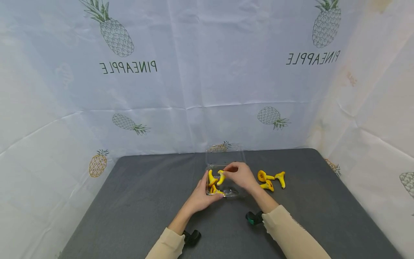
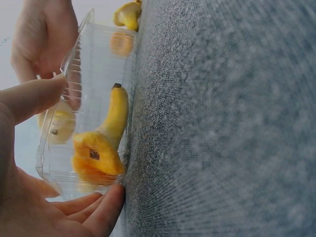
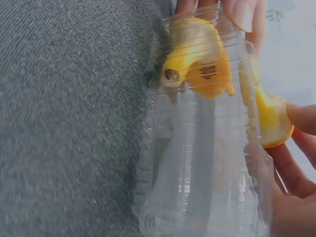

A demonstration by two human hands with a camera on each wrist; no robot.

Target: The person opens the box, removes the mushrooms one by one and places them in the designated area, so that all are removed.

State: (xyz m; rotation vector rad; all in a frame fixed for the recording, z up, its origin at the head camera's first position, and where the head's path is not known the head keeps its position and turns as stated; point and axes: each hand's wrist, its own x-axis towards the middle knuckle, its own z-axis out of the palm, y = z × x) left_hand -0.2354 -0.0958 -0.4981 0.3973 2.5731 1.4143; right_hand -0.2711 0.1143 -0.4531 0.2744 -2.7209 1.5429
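Note:
A clear plastic clamshell container (image 1: 231,191) lies on the dark table with its lid (image 1: 225,157) tipped back. My left hand (image 1: 198,198) grips its left side, the thumb over the front rim and the fingers along the outer wall. Between thumb and fingers, my right hand (image 1: 240,176) pinches a yellow chanterelle mushroom (image 3: 274,121) above the container's open top. Two more chanterelles lie inside at the left end; one (image 2: 101,150) shows its stem and orange cap through the wall in the left wrist view.
Right of the container, three loose chanterelles lie close together: one with its cap up (image 1: 262,176), one nearer me (image 1: 267,185), and one at the right (image 1: 280,179). A pale cloth printed with pineapples (image 1: 194,79) hangs behind the grey-black table (image 1: 155,201).

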